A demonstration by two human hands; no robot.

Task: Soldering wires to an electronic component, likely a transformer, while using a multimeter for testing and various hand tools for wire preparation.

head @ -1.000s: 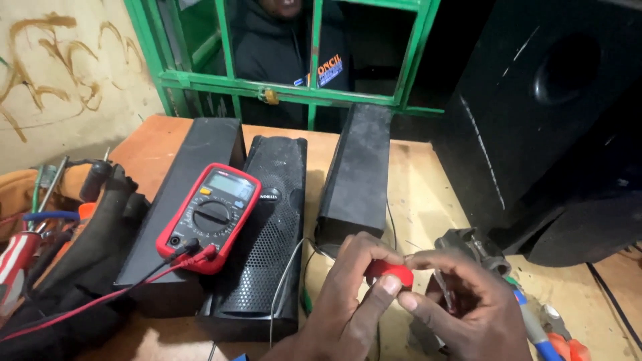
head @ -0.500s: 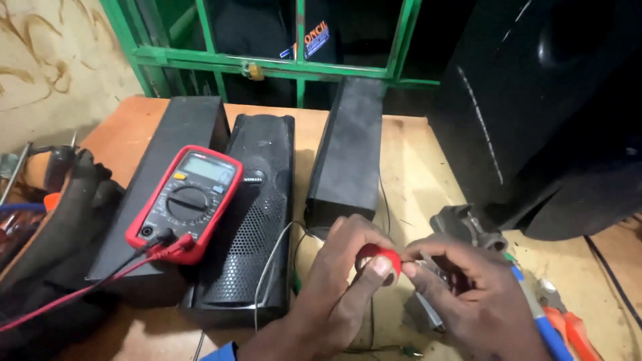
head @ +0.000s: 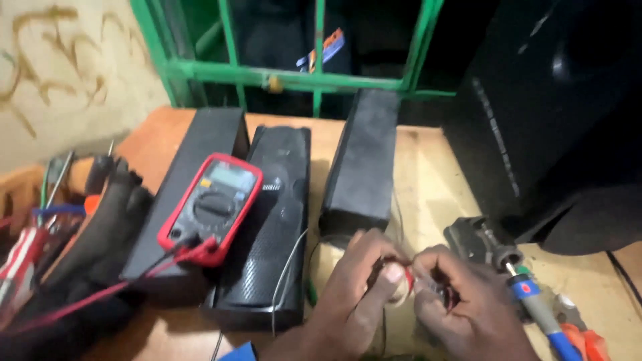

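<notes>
My left hand (head: 351, 287) and my right hand (head: 461, 304) meet low in the middle of the wooden bench, fingertips together around a small red part (head: 408, 277) with thin wires. The left thumb and forefinger pinch it; the right fingers close on it from the other side. Most of the part is hidden by the fingers. Thin wires (head: 287, 267) run from there toward the speakers.
A red multimeter (head: 210, 207) with red and black leads lies on three black speaker boxes (head: 361, 164). A soldering iron with a blue handle (head: 535, 311) lies right. A large black speaker (head: 562, 113) stands at right. Tools and a black bag (head: 100, 234) lie left. Green bars (head: 294, 73) stand behind.
The view has shifted down and closer. Both hands have drawn tighter together over the red part, which is now more covered by the fingers.
</notes>
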